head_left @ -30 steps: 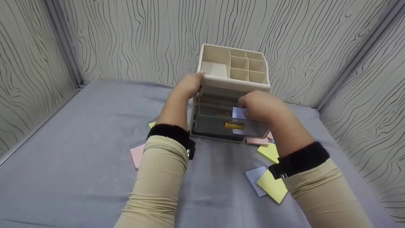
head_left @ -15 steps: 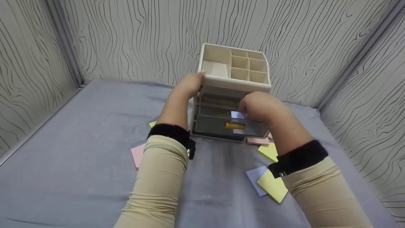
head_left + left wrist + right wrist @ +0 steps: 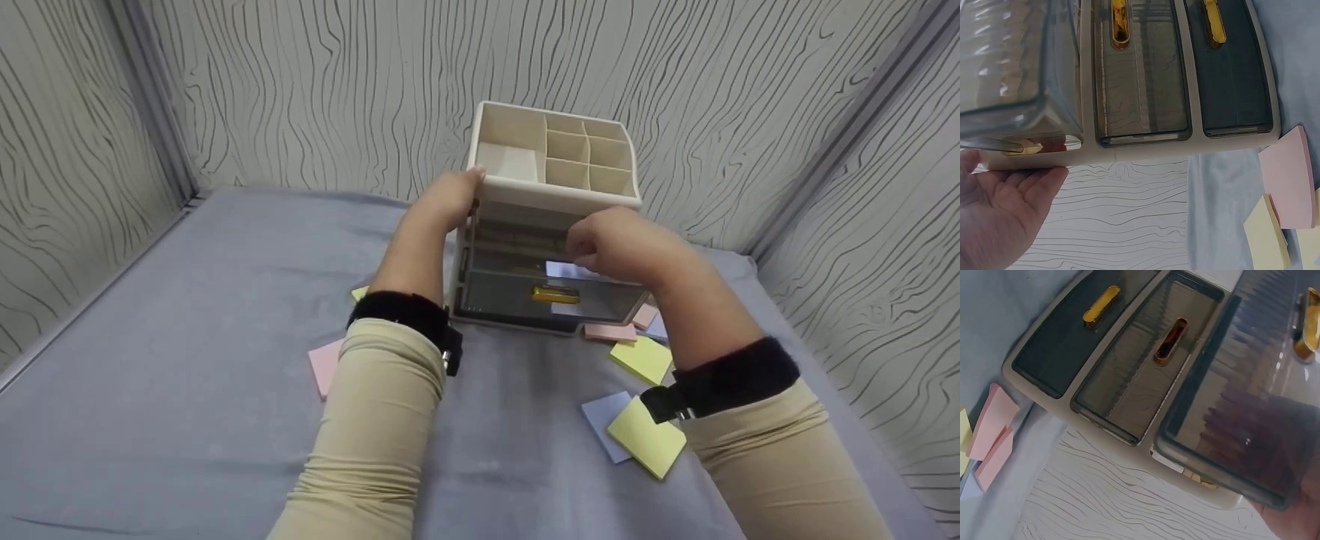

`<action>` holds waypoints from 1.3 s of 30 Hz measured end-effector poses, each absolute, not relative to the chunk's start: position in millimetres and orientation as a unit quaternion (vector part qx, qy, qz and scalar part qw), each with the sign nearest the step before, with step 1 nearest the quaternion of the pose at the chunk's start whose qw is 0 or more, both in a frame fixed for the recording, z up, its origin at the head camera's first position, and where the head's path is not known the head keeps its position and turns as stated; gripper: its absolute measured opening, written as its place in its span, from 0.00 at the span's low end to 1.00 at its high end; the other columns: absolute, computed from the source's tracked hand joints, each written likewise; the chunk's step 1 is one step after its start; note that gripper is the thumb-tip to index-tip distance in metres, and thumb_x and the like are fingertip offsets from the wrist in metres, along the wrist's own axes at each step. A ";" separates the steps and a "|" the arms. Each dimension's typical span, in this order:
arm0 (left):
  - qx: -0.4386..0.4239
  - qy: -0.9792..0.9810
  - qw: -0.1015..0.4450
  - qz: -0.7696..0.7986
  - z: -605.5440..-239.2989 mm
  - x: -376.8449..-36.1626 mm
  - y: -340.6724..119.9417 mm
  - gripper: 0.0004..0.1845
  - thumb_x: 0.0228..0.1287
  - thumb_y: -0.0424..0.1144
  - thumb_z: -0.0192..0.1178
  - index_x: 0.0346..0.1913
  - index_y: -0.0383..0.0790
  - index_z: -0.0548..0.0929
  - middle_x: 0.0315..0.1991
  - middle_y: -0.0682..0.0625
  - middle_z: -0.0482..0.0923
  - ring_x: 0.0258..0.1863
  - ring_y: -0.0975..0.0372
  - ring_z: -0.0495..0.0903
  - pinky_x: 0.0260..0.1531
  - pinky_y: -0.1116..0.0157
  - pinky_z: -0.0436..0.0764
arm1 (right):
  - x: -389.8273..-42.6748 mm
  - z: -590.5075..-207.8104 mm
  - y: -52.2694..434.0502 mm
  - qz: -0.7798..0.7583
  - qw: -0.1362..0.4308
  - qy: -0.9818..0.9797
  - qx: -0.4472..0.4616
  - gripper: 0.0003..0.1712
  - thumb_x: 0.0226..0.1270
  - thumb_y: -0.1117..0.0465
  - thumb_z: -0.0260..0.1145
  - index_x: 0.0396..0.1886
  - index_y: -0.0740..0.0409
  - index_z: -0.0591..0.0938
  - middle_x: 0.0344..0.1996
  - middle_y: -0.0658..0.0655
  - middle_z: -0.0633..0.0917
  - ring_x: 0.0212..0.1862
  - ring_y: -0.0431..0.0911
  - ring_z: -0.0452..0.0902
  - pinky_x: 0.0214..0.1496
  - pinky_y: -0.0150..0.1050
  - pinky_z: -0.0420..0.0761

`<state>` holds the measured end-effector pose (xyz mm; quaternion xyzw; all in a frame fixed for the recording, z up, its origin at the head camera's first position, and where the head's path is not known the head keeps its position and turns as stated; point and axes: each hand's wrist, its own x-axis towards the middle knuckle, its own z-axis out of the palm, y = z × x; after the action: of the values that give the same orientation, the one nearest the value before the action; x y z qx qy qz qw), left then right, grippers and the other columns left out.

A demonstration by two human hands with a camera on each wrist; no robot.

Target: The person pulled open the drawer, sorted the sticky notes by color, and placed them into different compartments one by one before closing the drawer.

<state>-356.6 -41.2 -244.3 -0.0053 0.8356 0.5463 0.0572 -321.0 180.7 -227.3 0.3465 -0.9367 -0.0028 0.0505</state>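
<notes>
Right hand (image 3: 626, 246) sits bit higher and farther right than half second ago, fingers curled over pulled-out top drawer (image 3: 499, 297), can't tell if gripping anything. Blue sticky-note pad (image 3: 568, 270) in drawer, just below hand. Left hand (image 3: 448, 199) grips cream desktop organizer (image 3: 559, 194) by left side. Yellow pad (image 3: 649, 439) overlaps another blue one on cloth (image 3: 202, 360).

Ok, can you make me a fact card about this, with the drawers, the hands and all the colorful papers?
Big thing: cream organizer, compartments on top
Top drawer: pulled open, blue paper inside
Middle drawer: closed
Bottom drawer: closed
Left hand: grips the organizer's side
Right hand: at the open drawer; can't tell if it's holding anything
Papers on the left: pink pad, bit of yellow
Papers on the right: pink, yellow, blue; one yellow pad overlaps a blue pad
</notes>
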 end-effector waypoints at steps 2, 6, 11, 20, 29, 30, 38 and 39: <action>-0.004 0.835 0.056 0.547 -244.0 -356.3 -41.7 0.29 0.72 0.54 0.30 0.53 0.36 0.73 0.46 0.45 0.73 0.46 0.58 0.71 0.55 0.57 0.67 | -318.2 -224.9 184.6 0.027 0.055 -0.937 0.343 0.04 0.53 0.70 0.63 0.27 0.59 0.82 0.26 0.52 0.81 0.30 0.47 0.74 0.35 0.43 0.74; -0.007 0.829 0.056 0.557 -244.7 -355.6 -42.4 0.29 0.72 0.54 0.31 0.61 0.36 0.68 0.51 0.45 0.73 0.50 0.58 0.71 0.58 0.57 0.65 | -310.9 -219.0 193.4 0.085 0.065 -0.935 0.339 0.04 0.57 0.68 0.63 0.31 0.58 0.83 0.30 0.53 0.82 0.34 0.47 0.75 0.39 0.43 0.74; -0.015 0.828 0.052 0.559 -244.9 -354.7 -44.0 0.30 0.72 0.55 0.31 0.62 0.37 0.67 0.52 0.46 0.72 0.52 0.57 0.70 0.59 0.55 0.63 | -303.5 -212.0 204.7 0.147 0.083 -0.939 0.301 0.05 0.61 0.65 0.62 0.34 0.56 0.83 0.30 0.53 0.83 0.34 0.44 0.76 0.38 0.41 0.75; -0.022 0.828 0.056 0.557 -244.3 -352.5 -44.5 0.30 0.71 0.57 0.31 0.60 0.39 0.70 0.50 0.47 0.73 0.51 0.58 0.69 0.60 0.53 0.61 | -302.5 -218.1 243.3 0.242 0.116 -0.943 0.197 0.10 0.64 0.54 0.61 0.35 0.56 0.83 0.30 0.54 0.81 0.32 0.43 0.72 0.32 0.29 0.71; -0.022 0.832 0.059 0.551 -244.2 -351.9 -44.2 0.31 0.71 0.57 0.30 0.63 0.40 0.67 0.57 0.47 0.71 0.59 0.55 0.67 0.63 0.52 0.58 | -305.3 -246.1 280.5 0.229 0.066 -0.963 0.122 0.13 0.66 0.53 0.58 0.35 0.58 0.80 0.31 0.56 0.81 0.36 0.48 0.73 0.34 0.39 0.71; -0.023 0.832 0.061 0.550 -244.2 -351.9 -44.3 0.31 0.71 0.58 0.30 0.63 0.40 0.67 0.57 0.47 0.71 0.60 0.55 0.66 0.63 0.52 0.58 | -306.1 -250.9 283.8 0.227 0.050 -0.965 0.121 0.13 0.66 0.53 0.58 0.35 0.59 0.79 0.31 0.57 0.81 0.36 0.49 0.73 0.35 0.39 0.72; -0.014 0.828 0.067 0.557 -244.9 -354.2 -44.5 0.31 0.71 0.57 0.31 0.65 0.39 0.64 0.55 0.47 0.70 0.57 0.57 0.68 0.62 0.54 0.60 | -314.7 -293.8 298.1 0.211 -0.027 -0.962 0.172 0.04 0.60 0.63 0.62 0.29 0.61 0.80 0.25 0.52 0.80 0.29 0.43 0.71 0.30 0.37 0.72; -0.012 0.827 0.068 0.559 -244.9 -354.4 -44.6 0.31 0.71 0.57 0.31 0.65 0.39 0.63 0.55 0.47 0.70 0.56 0.57 0.69 0.62 0.54 0.60 | -315.5 -299.2 297.1 0.206 -0.040 -0.961 0.180 0.04 0.59 0.64 0.63 0.29 0.61 0.80 0.24 0.52 0.80 0.28 0.42 0.71 0.30 0.36 0.72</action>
<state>-354.4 -44.6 -244.9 -0.0119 0.8266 0.5585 0.0680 -315.5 297.1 -299.2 0.1804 -0.9609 0.2062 -0.0396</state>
